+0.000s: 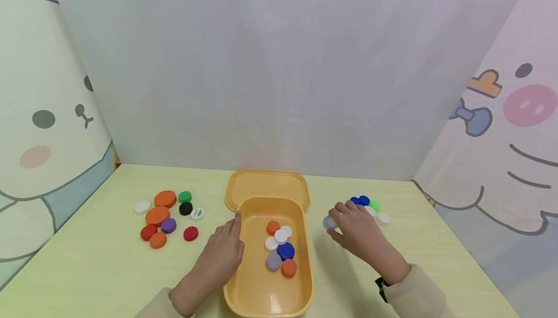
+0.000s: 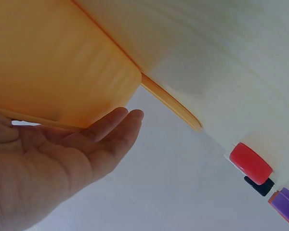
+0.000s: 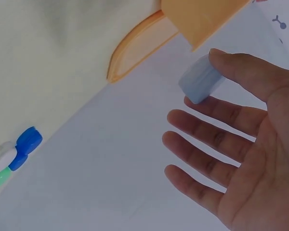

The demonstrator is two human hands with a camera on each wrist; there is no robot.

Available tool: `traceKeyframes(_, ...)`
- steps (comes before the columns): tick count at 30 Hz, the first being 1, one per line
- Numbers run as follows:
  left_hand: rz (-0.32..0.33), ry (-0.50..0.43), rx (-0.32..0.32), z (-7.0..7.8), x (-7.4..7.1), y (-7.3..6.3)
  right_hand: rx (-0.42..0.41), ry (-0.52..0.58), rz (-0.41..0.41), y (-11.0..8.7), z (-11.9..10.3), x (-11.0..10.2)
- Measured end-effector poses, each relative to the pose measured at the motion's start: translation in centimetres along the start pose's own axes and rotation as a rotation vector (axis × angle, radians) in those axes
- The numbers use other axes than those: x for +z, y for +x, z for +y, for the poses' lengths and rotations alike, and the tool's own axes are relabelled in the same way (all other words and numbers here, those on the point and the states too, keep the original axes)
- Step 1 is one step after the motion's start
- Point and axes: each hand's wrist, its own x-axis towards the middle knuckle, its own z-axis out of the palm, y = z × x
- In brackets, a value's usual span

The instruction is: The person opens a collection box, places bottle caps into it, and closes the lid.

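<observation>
Beige sleeves (image 1: 416,291) reach in from the bottom, nearest the camera, and lead to both my hands. Widest of all is the grey wall (image 1: 283,90) at the back, with the pale yellow table (image 1: 78,260) in front of it. On the table sits a yellow-orange box (image 1: 253,296), open at the top, and just behind it a flat lid (image 1: 268,187) of the same colour. My left hand (image 1: 220,256) rests along the box's left rim, forefinger straight; I can't tell whether the thumb presses the inside. My right hand (image 1: 356,230), off the box's right side, pinches a pale blue cap (image 1: 330,222) between thumb and forefinger, the other three fingers spread. Left of the box lie big orange caps (image 1: 157,216), with red, purple, green, black and white ones around them. Seven more caps (image 1: 285,251) lie on the box floor: two orange, three white, one blue, one lilac. A smaller bunch of blue, green and white caps (image 1: 364,200) is partly hidden behind my right hand.
</observation>
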Motion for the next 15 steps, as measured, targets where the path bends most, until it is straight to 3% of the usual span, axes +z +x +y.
traceKeyframes(7, -0.004, 0.006, -0.002, 0.0, 0.0, 0.0, -0.019, 0.01, -0.024, 1.1, -1.9, -0.4)
traceKeyframes(15, 0.0, 0.007, 0.0, 0.0, 0.1, 0.0, -0.121, 0.002, 0.022, 2.1, -3.8, -0.3)
